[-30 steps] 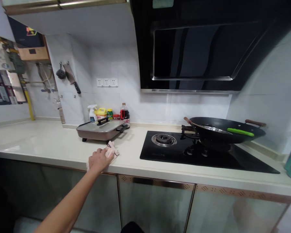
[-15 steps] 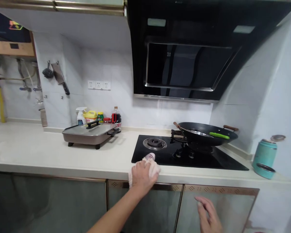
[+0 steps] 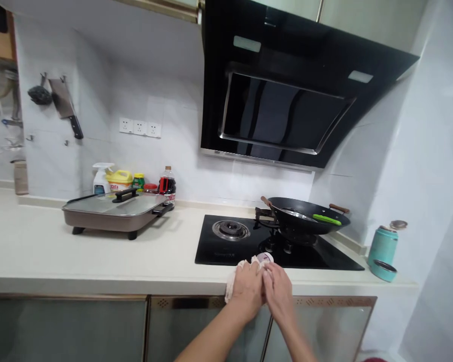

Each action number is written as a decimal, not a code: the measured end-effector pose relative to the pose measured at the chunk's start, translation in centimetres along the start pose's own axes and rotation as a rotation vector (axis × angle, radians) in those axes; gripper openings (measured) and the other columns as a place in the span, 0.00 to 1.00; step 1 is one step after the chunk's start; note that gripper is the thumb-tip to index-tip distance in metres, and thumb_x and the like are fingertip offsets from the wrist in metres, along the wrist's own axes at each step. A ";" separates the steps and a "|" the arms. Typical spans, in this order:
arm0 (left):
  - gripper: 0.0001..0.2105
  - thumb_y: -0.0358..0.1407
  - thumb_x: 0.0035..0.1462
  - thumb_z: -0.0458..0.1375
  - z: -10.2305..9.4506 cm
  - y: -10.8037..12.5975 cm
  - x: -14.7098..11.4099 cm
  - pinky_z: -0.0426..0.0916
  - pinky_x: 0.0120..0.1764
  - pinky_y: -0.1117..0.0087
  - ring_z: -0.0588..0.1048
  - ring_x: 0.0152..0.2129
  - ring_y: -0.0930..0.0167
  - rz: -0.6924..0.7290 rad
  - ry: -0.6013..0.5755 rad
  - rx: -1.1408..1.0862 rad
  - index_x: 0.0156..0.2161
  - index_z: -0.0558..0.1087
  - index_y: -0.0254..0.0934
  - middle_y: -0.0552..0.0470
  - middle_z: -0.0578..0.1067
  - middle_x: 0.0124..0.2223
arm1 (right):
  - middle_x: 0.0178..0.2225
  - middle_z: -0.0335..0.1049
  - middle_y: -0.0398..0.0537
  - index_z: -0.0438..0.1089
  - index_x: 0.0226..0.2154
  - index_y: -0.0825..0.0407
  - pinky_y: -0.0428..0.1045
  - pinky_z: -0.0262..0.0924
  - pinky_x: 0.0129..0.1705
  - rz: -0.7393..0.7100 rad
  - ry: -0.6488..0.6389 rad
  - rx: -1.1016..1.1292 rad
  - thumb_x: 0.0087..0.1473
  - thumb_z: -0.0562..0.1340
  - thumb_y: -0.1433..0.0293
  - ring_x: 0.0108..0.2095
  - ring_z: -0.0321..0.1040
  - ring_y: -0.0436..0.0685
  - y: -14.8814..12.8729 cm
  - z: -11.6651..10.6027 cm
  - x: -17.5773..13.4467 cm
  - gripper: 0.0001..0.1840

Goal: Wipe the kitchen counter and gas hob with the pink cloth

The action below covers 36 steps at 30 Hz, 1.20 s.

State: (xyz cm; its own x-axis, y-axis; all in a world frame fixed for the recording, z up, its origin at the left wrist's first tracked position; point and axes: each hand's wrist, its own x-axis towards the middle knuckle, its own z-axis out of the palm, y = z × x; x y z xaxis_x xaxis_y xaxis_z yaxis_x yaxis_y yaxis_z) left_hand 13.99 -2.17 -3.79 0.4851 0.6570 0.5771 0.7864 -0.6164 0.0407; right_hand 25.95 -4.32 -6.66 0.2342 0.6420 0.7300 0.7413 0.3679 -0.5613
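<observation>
My left hand (image 3: 247, 285) is closed round a crumpled pale pink cloth (image 3: 230, 287) at the counter's front edge, by the near side of the black gas hob (image 3: 221, 256). A lilac-and-white part of the bundle pokes out past my fingers. Pressed against the left from the other side, my right hand (image 3: 279, 289) has its fingers curled onto the same cloth. Its fingertips are partly hidden. On the hob's right burner rests a black wok (image 3: 305, 221) with a green-handled utensil (image 3: 326, 219) lying in it.
A lidded electric griddle (image 3: 109, 218) stands on the counter (image 3: 22, 241) to the left, with several bottles behind it. At the right end is a turquoise flask (image 3: 383, 246) beside its cup (image 3: 383, 271). A cleaver (image 3: 66, 105) hangs on the wall. The range hood (image 3: 279, 115) overhangs the hob.
My right hand has come up from the lower right to join the left at the cloth. Both the left hand and the cloth have shifted right along the edge. The view has turned slightly right.
</observation>
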 end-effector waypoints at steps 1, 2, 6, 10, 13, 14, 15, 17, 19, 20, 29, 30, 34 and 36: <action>0.18 0.33 0.64 0.56 0.1 -0.2 -0.3 0.66 0.50 0.52 0.72 0.47 0.55 0.019 0.032 -0.010 0.57 0.74 0.38 0.41 0.75 0.52 | 0.54 0.76 0.59 0.77 0.49 0.50 0.66 0.60 0.63 0.032 -0.056 -0.015 0.67 0.46 0.47 0.56 0.71 0.66 0.9 0.0 0.7 0.33; 0.18 0.33 0.63 0.57 0.2 -0.4 -0.6 0.66 0.50 0.52 0.73 0.46 0.56 0.029 0.059 -0.016 0.57 0.74 0.37 0.41 0.75 0.52 | 0.55 0.76 0.58 0.76 0.52 0.50 0.66 0.59 0.64 0.058 -0.119 -0.026 0.68 0.44 0.47 0.57 0.71 0.65 1.8 0.1 1.1 0.35; 0.16 0.33 0.63 0.57 0.7 -1.5 -1.6 0.67 0.49 0.53 0.73 0.46 0.56 0.046 0.130 -0.010 0.56 0.74 0.37 0.40 0.76 0.52 | 0.61 0.72 0.55 0.72 0.60 0.48 0.70 0.44 0.72 0.044 -0.231 -0.113 0.70 0.40 0.50 0.64 0.66 0.64 3.2 1.2 -0.1 0.36; 0.22 0.37 0.61 0.62 -0.4 -4.1 -3.4 0.67 0.47 0.53 0.73 0.48 0.55 0.049 0.111 0.008 0.60 0.72 0.40 0.39 0.75 0.56 | 0.64 0.69 0.56 0.73 0.61 0.51 0.73 0.37 0.73 -0.044 -0.221 -0.215 0.72 0.41 0.52 0.69 0.60 0.66 1.0 3.2 -1.8 0.35; 0.27 0.38 0.58 0.65 -2.5 -7.2 -5.4 0.66 0.48 0.54 0.72 0.51 0.54 0.038 0.084 0.035 0.63 0.70 0.43 0.40 0.73 0.60 | 0.66 0.66 0.56 0.70 0.64 0.52 0.72 0.38 0.73 -0.107 -0.299 -0.206 0.72 0.44 0.55 0.70 0.57 0.66 -2.5 4.7 -2.1 0.32; 0.28 0.37 0.58 0.65 -3.3 -8.3 -6.1 0.66 0.48 0.54 0.71 0.52 0.54 0.031 0.081 0.054 0.64 0.69 0.44 0.41 0.73 0.61 | 0.67 0.65 0.56 0.68 0.65 0.51 0.72 0.39 0.73 -0.138 -0.330 -0.193 0.72 0.45 0.56 0.71 0.55 0.65 -3.8 5.2 -2.1 0.31; 0.29 0.36 0.58 0.65 -4.1 -9.4 -6.8 0.66 0.49 0.55 0.71 0.53 0.54 0.022 0.076 0.075 0.64 0.69 0.45 0.41 0.73 0.62 | 0.68 0.63 0.55 0.66 0.67 0.51 0.71 0.40 0.74 -0.174 -0.362 -0.173 0.72 0.48 0.58 0.72 0.54 0.65 -5.0 5.6 -2.2 0.29; 0.28 0.36 0.58 0.65 -5.7 -11.7 -8.4 0.66 0.49 0.57 0.71 0.54 0.55 -0.009 0.047 0.125 0.64 0.70 0.46 0.41 0.73 0.62 | 0.69 0.62 0.54 0.63 0.69 0.50 0.72 0.42 0.73 -0.255 -0.420 -0.107 0.70 0.53 0.60 0.72 0.52 0.66 -7.1 6.1 -2.7 0.29; 0.27 0.36 0.56 0.67 -7.4 -14.0 -9.9 0.65 0.50 0.57 0.72 0.53 0.55 -0.072 0.007 0.184 0.61 0.72 0.47 0.42 0.73 0.62 | 0.68 0.64 0.53 0.63 0.69 0.48 0.72 0.44 0.73 -0.315 -0.429 -0.007 0.68 0.56 0.61 0.72 0.52 0.66 -8.3 6.2 -3.8 0.29; 0.26 0.36 0.55 0.67 -8.2 -15.1 -10.6 0.65 0.50 0.57 0.73 0.53 0.55 -0.113 -0.009 0.213 0.60 0.73 0.47 0.42 0.73 0.62 | 0.67 0.66 0.52 0.65 0.68 0.47 0.72 0.46 0.73 -0.321 -0.402 0.049 0.68 0.57 0.61 0.72 0.54 0.66 -8.4 6.0 -4.7 0.28; 0.18 0.46 0.59 0.58 -12.9 -16.8 -9.8 0.69 0.49 0.62 0.77 0.47 0.59 -0.591 0.057 -0.209 0.51 0.77 0.42 0.48 0.82 0.50 | 0.44 0.80 0.50 0.80 0.42 0.46 0.51 0.74 0.50 0.281 -0.266 0.555 0.65 0.58 0.48 0.47 0.78 0.60 -2.7 -0.2 -13.2 0.23; 0.20 0.48 0.58 0.58 -12.8 -15.6 -9.0 0.70 0.48 0.62 0.78 0.46 0.59 -0.647 0.093 -0.369 0.51 0.77 0.40 0.48 0.82 0.49 | 0.45 0.80 0.50 0.80 0.43 0.46 0.51 0.73 0.51 0.354 -0.228 0.591 0.65 0.59 0.47 0.47 0.78 0.60 -2.7 -0.6 -13.4 0.23; 0.25 0.50 0.52 0.64 -11.0 -8.4 -6.2 0.72 0.52 0.60 0.79 0.48 0.58 -0.630 0.181 -1.044 0.51 0.76 0.36 0.45 0.82 0.50 | 0.52 0.77 0.54 0.75 0.52 0.46 0.54 0.72 0.51 0.419 -0.104 0.656 0.65 0.58 0.46 0.48 0.77 0.61 -4.0 -0.9 -12.4 0.27; 0.26 0.49 0.53 0.65 -9.6 -4.2 -5.4 0.71 0.55 0.59 0.79 0.49 0.59 -0.614 0.171 -1.431 0.52 0.76 0.35 0.43 0.82 0.52 | 0.57 0.72 0.56 0.70 0.58 0.46 0.56 0.72 0.51 0.310 -0.073 0.613 0.63 0.59 0.45 0.50 0.75 0.63 -4.5 -0.9 -11.1 0.30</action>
State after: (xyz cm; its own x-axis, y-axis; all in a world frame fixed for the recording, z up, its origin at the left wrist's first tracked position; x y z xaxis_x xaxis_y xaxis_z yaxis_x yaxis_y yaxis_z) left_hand 4.43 -7.31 0.77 0.1130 0.9589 0.2601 -0.2110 -0.2327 0.9494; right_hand 20.58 -13.73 -11.85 0.3190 0.8149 0.4839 0.1520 0.4599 -0.8748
